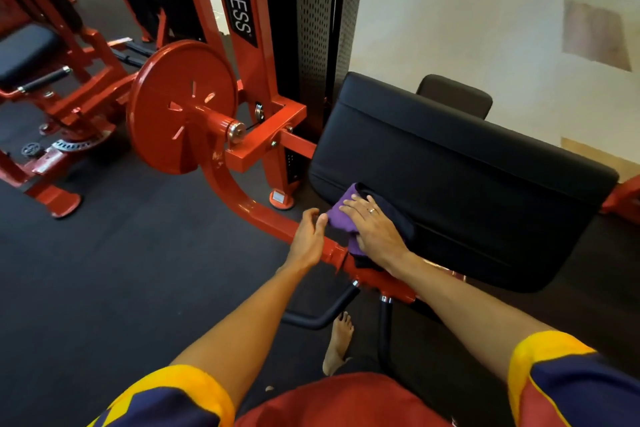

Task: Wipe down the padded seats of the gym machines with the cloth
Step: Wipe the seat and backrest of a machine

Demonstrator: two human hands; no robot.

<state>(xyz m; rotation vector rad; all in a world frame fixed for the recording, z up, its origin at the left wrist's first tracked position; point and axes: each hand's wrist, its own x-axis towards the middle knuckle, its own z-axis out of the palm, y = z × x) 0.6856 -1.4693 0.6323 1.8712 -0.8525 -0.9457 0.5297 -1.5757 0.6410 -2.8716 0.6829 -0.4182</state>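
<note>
cloth (338, 220) under right hand (374, 229), "fitness" on frame (257, 77)

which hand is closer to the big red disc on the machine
Left. The left hand is by the red frame tube, below and right of the red disc. The right hand lies farther right, pressing the purple cloth on the black padded seat.

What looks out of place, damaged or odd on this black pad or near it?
Nothing looks damaged or spilled. The black pad is smooth and untorn, and the right hand presses the purple cloth flat on its near corner. Only the bare foot on the floor is unusual.
</note>
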